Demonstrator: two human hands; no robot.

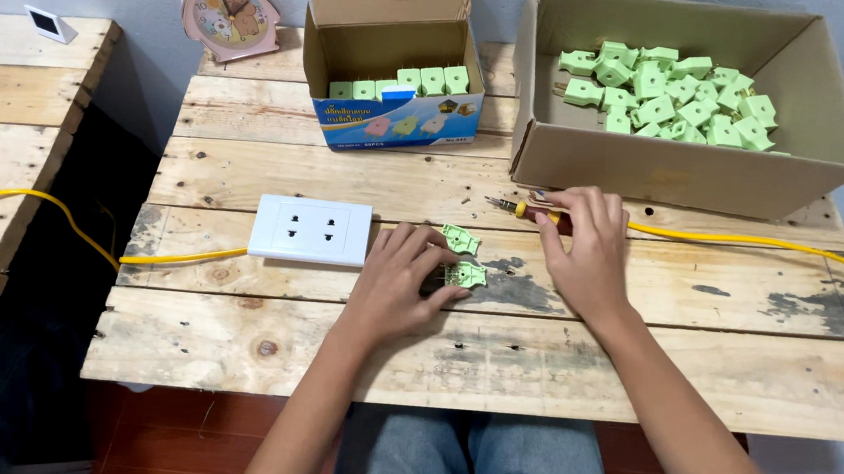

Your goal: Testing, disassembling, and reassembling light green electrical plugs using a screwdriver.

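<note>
We see our left hand (400,285) resting palm down on the wooden bench (492,363), its fingers (430,258) curled over a pale green plug half (466,276) and pinning it to the planks. A second green plug piece (460,238) lies just beside it, a little farther from us, touching nothing we can make out. Our right hand (587,245) sits near these pieces, its fingers (557,203) closed around the yellow handle of a small screwdriver (516,209), whose thin metal tip points left, low over the bench. A yellow cable (743,239) runs out from under this hand towards the right edge.

To the left of our left hand lies a white double socket plate (310,229), flat on the bench, with another yellow cable (62,214) leading off its left side across the gap to the neighbouring bench. Behind our hands stands a large open cardboard box (668,171) with a heap of green plugs (674,96) inside. Beside it is a smaller open carton (391,114) with a blue printed front, holding a row of the same green plugs. A pink alarm clock (229,11) stands at the back left against the wall.
</note>
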